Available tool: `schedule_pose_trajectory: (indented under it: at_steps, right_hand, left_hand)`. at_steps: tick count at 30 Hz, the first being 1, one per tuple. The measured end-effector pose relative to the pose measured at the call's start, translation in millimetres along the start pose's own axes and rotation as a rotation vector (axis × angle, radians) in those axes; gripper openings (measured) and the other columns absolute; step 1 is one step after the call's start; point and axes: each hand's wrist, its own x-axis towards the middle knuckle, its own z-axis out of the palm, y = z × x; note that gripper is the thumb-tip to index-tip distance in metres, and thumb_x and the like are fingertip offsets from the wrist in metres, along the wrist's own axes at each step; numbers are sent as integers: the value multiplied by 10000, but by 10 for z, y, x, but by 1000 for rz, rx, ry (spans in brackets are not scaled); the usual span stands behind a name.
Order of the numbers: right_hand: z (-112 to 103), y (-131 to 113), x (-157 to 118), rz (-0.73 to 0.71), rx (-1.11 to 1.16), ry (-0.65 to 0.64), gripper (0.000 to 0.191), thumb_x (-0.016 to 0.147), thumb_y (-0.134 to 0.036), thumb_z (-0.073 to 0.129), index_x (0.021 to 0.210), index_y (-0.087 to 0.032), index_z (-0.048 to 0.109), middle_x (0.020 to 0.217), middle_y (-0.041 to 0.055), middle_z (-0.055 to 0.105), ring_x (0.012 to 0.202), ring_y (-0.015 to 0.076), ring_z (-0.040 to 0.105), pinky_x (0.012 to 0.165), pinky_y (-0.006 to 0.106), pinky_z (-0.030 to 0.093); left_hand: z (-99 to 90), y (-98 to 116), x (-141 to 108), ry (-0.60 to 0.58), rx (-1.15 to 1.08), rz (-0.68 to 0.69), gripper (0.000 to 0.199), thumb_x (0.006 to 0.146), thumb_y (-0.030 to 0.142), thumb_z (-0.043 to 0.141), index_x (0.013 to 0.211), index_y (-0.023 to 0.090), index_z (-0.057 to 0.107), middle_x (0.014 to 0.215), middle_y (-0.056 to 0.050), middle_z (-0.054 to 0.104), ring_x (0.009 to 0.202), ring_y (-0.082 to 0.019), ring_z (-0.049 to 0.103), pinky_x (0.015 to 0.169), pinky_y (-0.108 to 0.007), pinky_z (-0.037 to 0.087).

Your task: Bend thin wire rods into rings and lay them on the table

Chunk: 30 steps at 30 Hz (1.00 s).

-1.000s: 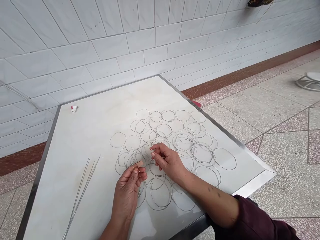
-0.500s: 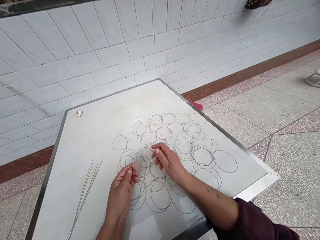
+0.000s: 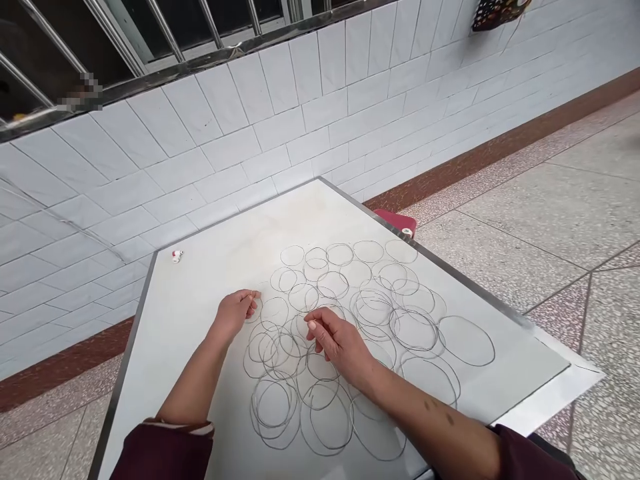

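My left hand point(image 3: 237, 312) hovers over the left edge of the spread of wire rings, thumb and forefinger pinched together at a thin wire ring point(image 3: 261, 311). Part of that ring is hidden by the fingers. My right hand point(image 3: 334, 340) is held above the middle of the spread, its fingers loosely curled and a little apart, with nothing visible in them. Many thin metal wire rings point(image 3: 326, 448) lie flat on the white table, several overlapping. A larger ring point(image 3: 494, 347) lies at the right side.
The white table point(image 3: 225, 267) has a metal edge and stands against a tiled wall point(image 3: 240, 157). A small white and red object point(image 3: 177, 256) lies at its far left corner. A red stool point(image 3: 395, 220) stands beyond the right edge. Window bars point(image 3: 165, 30) show above.
My left hand has moved forward and left over the table, its forearm now covering where the straight wires lay. The right hand stays over the rings. The view has tilted up.
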Motion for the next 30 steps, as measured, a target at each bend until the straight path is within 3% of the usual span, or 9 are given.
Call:
schedule_pose_trajectory:
  at_steps: [4, 8, 14, 18, 21, 25, 30]
  right_hand:
    - [11, -11, -7, -14, 10, -20, 271, 1000, -461, 446, 1069, -248, 598, 862, 4, 646, 709, 150, 589, 619, 282, 466]
    - [6, -13, -5, -11, 7, -28, 281, 1002, -473, 445, 1060, -244, 597, 859, 6, 647, 708, 152, 587, 619, 285, 461]
    - [-1, -30, -20, 16, -4, -35, 300, 1006, -499, 431, 1063, -258, 600, 870, 2, 648, 731, 155, 596, 636, 288, 467]
    - [-7, -40, -21, 27, -7, -38, 296, 1004, -500, 432, 1062, -265, 603, 879, -1, 651, 736, 155, 607, 637, 285, 471]
    - [-14, -42, -20, 27, -18, -35, 299, 1001, -499, 432, 1058, -263, 606, 886, 1, 656, 744, 157, 619, 648, 289, 478]
    - [-8, -41, -24, 10, -37, -23, 288, 996, -473, 436, 1070, -255, 609, 875, 4, 663, 738, 160, 633, 659, 297, 490]
    - [1, -38, -25, -32, -17, 20, 313, 983, -500, 448, 1059, -248, 618, 855, 13, 667, 724, 169, 633, 654, 308, 501]
  left_hand:
    - [44, -15, 176, -22, 112, -28, 237, 937, 330, 588, 1062, 158, 692, 975, -61, 691, 831, -187, 650, 784, -376, 551]
    - [65, -47, 258, -30, 182, -37, 361, 939, 360, 623, 1250, 178, 605, 1256, -110, 630, 1031, -246, 651, 849, -460, 565]
    - [59, -114, 293, 77, 257, 7, 372, 938, 355, 624, 1267, 184, 599, 1280, -114, 619, 1060, -255, 640, 872, -473, 557]
    - [-5, -133, 201, 173, 270, 64, 307, 950, 336, 552, 1204, 202, 662, 1324, -115, 602, 1011, -236, 663, 870, -422, 550]
    - [-120, -147, -49, 223, 267, 82, 355, 915, 363, 522, 1203, 241, 690, 1301, -90, 633, 979, -237, 687, 838, -384, 552]
    - [-339, -310, -718, 287, 251, 52, 425, 861, 488, 559, 1195, 270, 704, 1244, -67, 687, 984, -269, 695, 818, -394, 560]
    - [-569, -971, -1709, 463, 193, -133, 441, 798, 596, 586, 1103, 315, 738, 1107, -42, 762, 985, -320, 705, 802, -438, 575]
